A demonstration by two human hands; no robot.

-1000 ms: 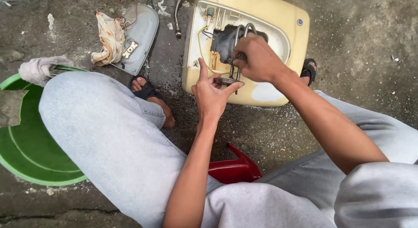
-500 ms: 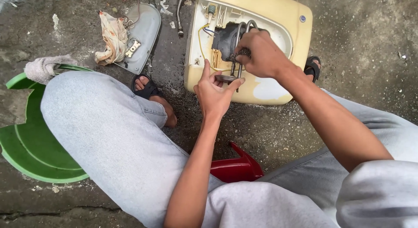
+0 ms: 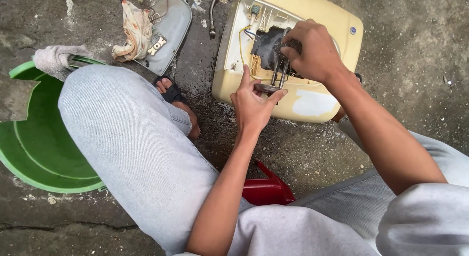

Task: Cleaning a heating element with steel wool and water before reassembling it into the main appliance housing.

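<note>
One cream appliance casing [image 3: 312, 97], one green basin [image 3: 34, 143], one grey cover [image 3: 173, 29], two rags [image 3: 134, 26]

The heater's [image 3: 312, 102] open cavity is crowded: the right hand [image 3: 312, 53] covers its upper part, the left hand [image 3: 254, 102] its lower edge, with metal rods [image 3: 279, 73] and yellow wires [image 3: 242, 38] between. Wet ground [image 3: 205, 51] left of the heater is open up to the grey cover [image 3: 173, 33]. The left knee [image 3: 122, 134] blocks the way to the green basin [image 3: 44, 148].
</note>
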